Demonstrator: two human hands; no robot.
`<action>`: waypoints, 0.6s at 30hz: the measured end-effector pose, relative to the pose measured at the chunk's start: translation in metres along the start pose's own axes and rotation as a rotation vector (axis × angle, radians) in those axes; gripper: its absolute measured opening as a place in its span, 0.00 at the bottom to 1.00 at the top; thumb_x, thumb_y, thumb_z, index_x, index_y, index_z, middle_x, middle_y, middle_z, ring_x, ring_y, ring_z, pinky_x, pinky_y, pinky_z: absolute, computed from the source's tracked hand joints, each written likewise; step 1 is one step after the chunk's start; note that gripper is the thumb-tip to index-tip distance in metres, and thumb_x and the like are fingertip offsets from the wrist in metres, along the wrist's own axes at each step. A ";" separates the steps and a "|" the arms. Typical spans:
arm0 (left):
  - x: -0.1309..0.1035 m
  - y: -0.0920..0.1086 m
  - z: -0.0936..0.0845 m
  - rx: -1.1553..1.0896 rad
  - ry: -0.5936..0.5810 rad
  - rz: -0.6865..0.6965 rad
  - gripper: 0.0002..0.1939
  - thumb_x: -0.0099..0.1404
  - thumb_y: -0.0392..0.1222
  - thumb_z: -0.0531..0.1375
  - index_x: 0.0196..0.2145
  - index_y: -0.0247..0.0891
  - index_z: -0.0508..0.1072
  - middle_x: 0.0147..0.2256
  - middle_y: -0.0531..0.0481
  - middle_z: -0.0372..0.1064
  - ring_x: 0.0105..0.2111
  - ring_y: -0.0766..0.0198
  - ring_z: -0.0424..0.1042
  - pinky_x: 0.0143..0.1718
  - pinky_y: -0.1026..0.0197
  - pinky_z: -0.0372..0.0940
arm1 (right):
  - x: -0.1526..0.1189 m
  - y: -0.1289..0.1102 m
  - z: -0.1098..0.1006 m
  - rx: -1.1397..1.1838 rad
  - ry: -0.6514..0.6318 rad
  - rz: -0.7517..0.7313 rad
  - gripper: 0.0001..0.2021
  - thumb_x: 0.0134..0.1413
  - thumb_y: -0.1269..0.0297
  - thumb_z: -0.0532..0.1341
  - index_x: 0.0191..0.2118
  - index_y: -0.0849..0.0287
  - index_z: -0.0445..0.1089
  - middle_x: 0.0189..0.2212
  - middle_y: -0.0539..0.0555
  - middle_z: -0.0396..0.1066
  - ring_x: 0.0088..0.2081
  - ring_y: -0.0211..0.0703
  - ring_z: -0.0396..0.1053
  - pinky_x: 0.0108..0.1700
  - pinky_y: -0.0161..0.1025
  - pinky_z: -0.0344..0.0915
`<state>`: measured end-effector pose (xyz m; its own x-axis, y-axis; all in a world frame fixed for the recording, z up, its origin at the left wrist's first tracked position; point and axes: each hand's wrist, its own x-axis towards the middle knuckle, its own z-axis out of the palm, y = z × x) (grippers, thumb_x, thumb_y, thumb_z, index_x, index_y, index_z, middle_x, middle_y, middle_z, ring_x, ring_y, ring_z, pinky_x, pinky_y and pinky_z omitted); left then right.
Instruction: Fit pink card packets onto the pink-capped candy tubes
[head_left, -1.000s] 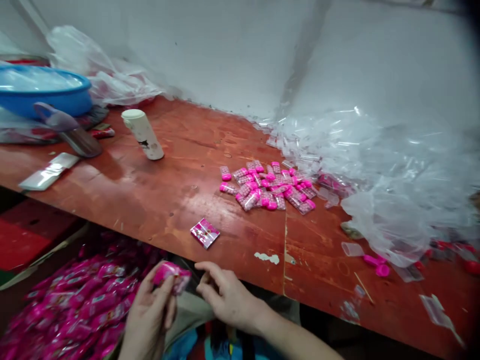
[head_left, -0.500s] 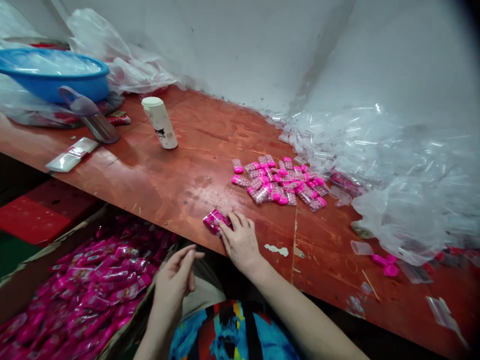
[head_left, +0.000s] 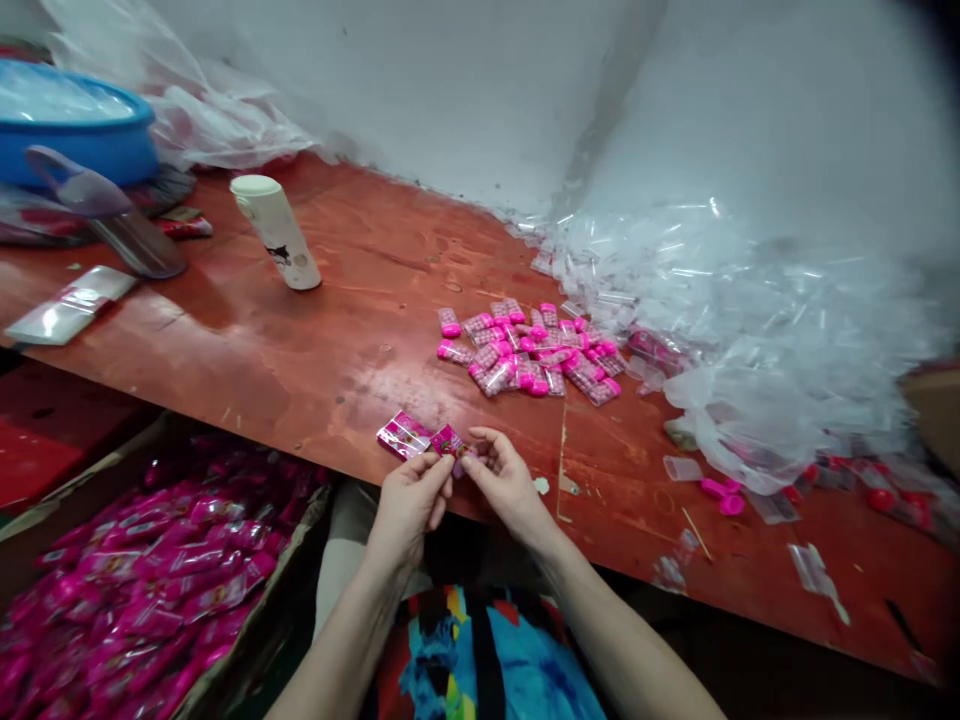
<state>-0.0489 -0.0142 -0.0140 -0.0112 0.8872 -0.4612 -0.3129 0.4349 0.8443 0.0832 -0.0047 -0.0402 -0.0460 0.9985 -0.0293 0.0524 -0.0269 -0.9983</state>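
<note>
Between my hands, near the table's front edge, is a small pink printed wrapper [head_left: 448,441]. My left hand [head_left: 414,497] pinches its lower left side with thumb and forefinger. On its right side, my right hand [head_left: 504,478] pinches it too, fingers curled. A flat stack of pink printed wrappers [head_left: 403,434] lies on the red-brown table [head_left: 337,350] just left of the held one. Beyond my hands sits a pile of small clear containers with pink caps [head_left: 525,350], filled with pale pink pieces.
An open box of pink packets [head_left: 165,560] stands below the table's left edge. A cream bottle [head_left: 277,232], a grey-purple bottle [head_left: 135,235] and a blue basin [head_left: 82,140] are at the left. Clear plastic pieces [head_left: 675,290] heap up along the wall at the right.
My left hand has come up from below the table edge to the wrapper. One wrapper is now lifted between both hands, apart from the stack. The view has shifted to the right.
</note>
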 end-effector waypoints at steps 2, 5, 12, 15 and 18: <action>0.004 -0.007 0.008 0.038 0.001 -0.033 0.16 0.52 0.50 0.66 0.25 0.35 0.68 0.16 0.57 0.64 0.08 0.77 0.52 0.10 0.71 0.40 | 0.001 0.004 -0.011 0.079 0.038 0.065 0.17 0.52 0.63 0.62 0.49 0.56 0.63 0.37 0.52 0.72 0.37 0.41 0.72 0.41 0.38 0.69; 0.012 -0.015 0.016 0.165 -0.002 -0.036 0.15 0.52 0.50 0.64 0.24 0.35 0.69 0.15 0.56 0.65 0.08 0.75 0.53 0.09 0.71 0.41 | 0.000 0.005 -0.027 -0.081 0.059 0.080 0.13 0.53 0.63 0.61 0.46 0.57 0.67 0.36 0.52 0.74 0.37 0.42 0.73 0.40 0.38 0.68; 0.021 -0.017 0.024 0.560 -0.030 -0.049 0.12 0.58 0.46 0.58 0.21 0.37 0.67 0.14 0.55 0.65 0.07 0.71 0.57 0.08 0.69 0.44 | -0.005 -0.005 -0.040 -0.690 0.076 -0.008 0.04 0.57 0.64 0.60 0.36 0.56 0.71 0.33 0.52 0.73 0.35 0.43 0.70 0.38 0.38 0.64; 0.022 -0.014 0.028 0.625 -0.014 -0.054 0.11 0.58 0.44 0.58 0.21 0.38 0.66 0.12 0.56 0.63 0.07 0.70 0.56 0.08 0.68 0.44 | -0.005 -0.001 -0.041 -0.707 0.126 -0.031 0.02 0.56 0.67 0.59 0.34 0.56 0.69 0.35 0.51 0.71 0.36 0.42 0.69 0.38 0.37 0.63; 0.022 -0.013 0.029 0.639 -0.013 -0.062 0.10 0.58 0.43 0.58 0.23 0.38 0.67 0.12 0.56 0.63 0.07 0.68 0.57 0.08 0.67 0.45 | -0.003 0.004 -0.044 -0.631 0.123 0.024 0.04 0.55 0.67 0.59 0.37 0.55 0.68 0.31 0.49 0.70 0.32 0.41 0.68 0.34 0.35 0.62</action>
<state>-0.0173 0.0043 -0.0266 0.0019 0.8575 -0.5146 0.3149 0.4879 0.8142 0.1273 -0.0059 -0.0419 0.0758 0.9971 -0.0079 0.6305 -0.0540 -0.7743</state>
